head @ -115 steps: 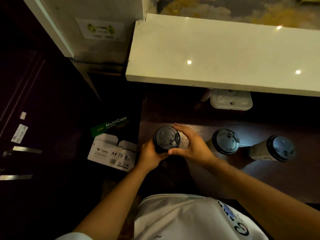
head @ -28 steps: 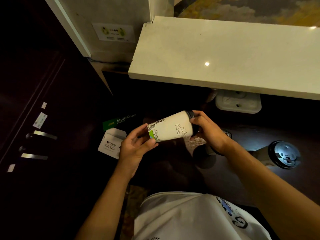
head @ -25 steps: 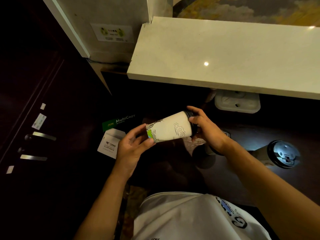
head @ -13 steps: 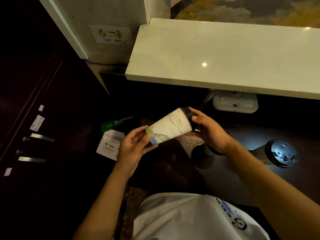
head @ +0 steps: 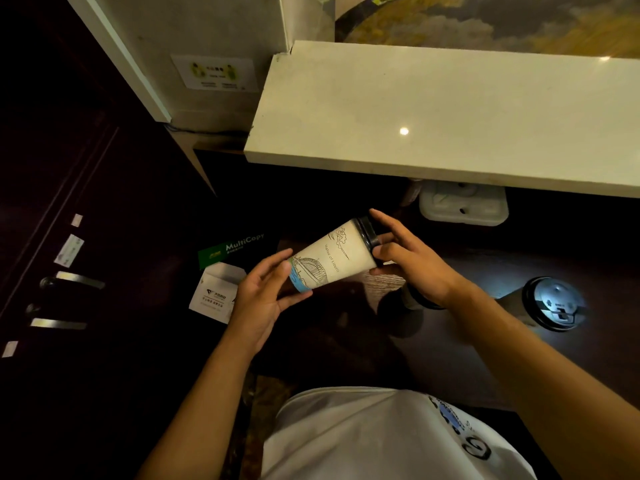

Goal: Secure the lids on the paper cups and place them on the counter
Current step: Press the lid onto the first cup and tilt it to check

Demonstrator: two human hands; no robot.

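Both hands hold one paper cup tilted on its side above the dark wood table: left hand loosely curled at its base, right hand, fingers spread, on the black plastic lid. Cup print reads "Statue of Liberty". Another lidded cup stands right. A box reads "MultiCopy".

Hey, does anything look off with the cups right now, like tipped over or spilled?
The cup between the left hand and right hand is tipped nearly on its side in the air, its black lid toward the right hand. No spill shows. The other cup stands upright, lid on.
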